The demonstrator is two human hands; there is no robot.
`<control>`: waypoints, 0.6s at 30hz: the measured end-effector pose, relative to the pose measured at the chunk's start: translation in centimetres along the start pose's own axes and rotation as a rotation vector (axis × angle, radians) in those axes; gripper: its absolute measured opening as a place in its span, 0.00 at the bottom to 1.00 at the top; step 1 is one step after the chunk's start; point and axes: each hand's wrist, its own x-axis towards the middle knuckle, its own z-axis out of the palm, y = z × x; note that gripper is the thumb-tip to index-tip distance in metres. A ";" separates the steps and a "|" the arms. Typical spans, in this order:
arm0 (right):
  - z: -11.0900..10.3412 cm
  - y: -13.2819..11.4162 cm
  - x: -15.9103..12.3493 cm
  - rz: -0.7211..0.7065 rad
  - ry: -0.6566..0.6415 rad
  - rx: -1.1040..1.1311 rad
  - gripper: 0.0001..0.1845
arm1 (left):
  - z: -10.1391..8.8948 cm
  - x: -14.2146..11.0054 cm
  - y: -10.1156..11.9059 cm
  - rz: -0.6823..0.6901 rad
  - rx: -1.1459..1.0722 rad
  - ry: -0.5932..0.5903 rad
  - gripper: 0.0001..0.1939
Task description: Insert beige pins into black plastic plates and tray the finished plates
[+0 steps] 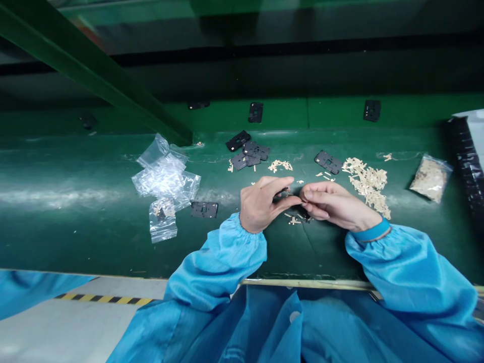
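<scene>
My left hand [260, 201] is curled, with thumb and fingers around a dark part that looks like a black plastic plate [282, 192], mostly hidden. My right hand [335, 204] meets its thumb tip, with fingers pinched together; what they hold is too small to make out. On the table below lie small black and beige pieces [294, 220]. Beyond the hands are a small group of beige pieces [280, 165] and several stacked black plates [249, 153]. A larger pile of beige pieces [368, 181] lies right of my right hand, near a single black plate [328, 162].
Clear plastic bags [164, 171] are heaped at left, with a small zip bag [163, 222] of parts and a black plate [204, 209] beside them. A filled bag [431, 179] lies at right. A green beam [113, 85] slants over the back left. Another person's sleeve [34, 290] shows at lower left.
</scene>
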 end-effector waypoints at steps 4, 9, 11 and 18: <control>0.3 0.1 -0.2 -0.002 -0.003 0.080 0.14 | 0.0 -0.1 0.0 0.073 -0.025 0.051 0.20; 0.3 0.3 0.1 -0.083 0.070 0.057 0.12 | 0.5 0.0 -0.1 -0.115 -0.196 0.017 0.25; 0.2 0.5 0.4 -0.187 0.214 -0.022 0.11 | 0.8 0.2 -0.1 -0.372 -0.363 -0.019 0.24; 0.5 1.3 1.0 -0.419 0.577 -0.386 0.07 | 1.5 0.6 -0.1 -0.932 -0.959 -0.175 0.15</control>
